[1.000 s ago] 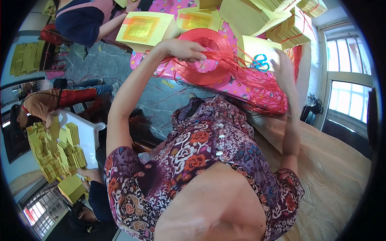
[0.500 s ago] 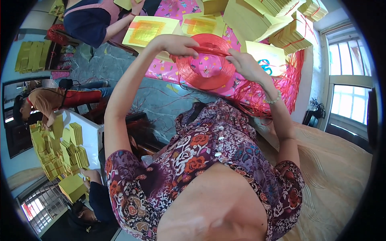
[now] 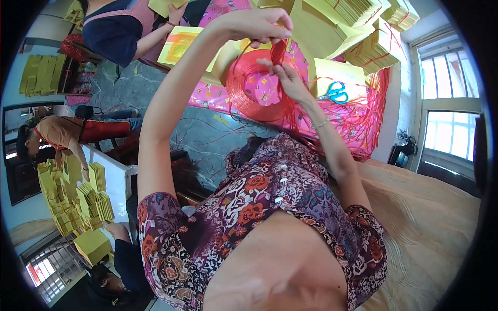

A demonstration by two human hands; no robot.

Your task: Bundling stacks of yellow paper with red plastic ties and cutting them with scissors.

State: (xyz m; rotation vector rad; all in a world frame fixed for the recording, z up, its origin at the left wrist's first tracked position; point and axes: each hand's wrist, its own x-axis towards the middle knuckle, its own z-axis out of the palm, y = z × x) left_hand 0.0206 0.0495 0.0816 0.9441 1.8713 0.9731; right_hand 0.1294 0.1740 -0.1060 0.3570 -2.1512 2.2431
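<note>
Over the pink patterned tabletop [image 3: 205, 98], a bundle of red plastic strands [image 3: 278, 52] stretches between my hands. My left hand [image 3: 259, 26] pinches its far end from above. Below it, my right hand [image 3: 288, 82] closes on the near end with thumb and fingers. A flat ring-shaped coil of red plastic ribbon [image 3: 239, 96] lies beneath both hands, partly covered by them. Loose red strands trail down past my right hand. Blue-handled scissors [image 3: 338, 93] rest on a yellow paper stack to the right.
Tied yellow paper bundles [image 3: 374, 49] stand at the far right. Yellow sheets with a gold panel [image 3: 179, 49] lie left of the coil. Tangled red strands [image 3: 353, 127] cover the table's right side. One co-worker [image 3: 116, 31] sits far left; others handle paper bundles at a white table [image 3: 122, 179].
My left hand has risen away to the far right, and my right hand has moved left. The strand bundle, earlier stretched sideways, now runs near to far. The scissors show more fully.
</note>
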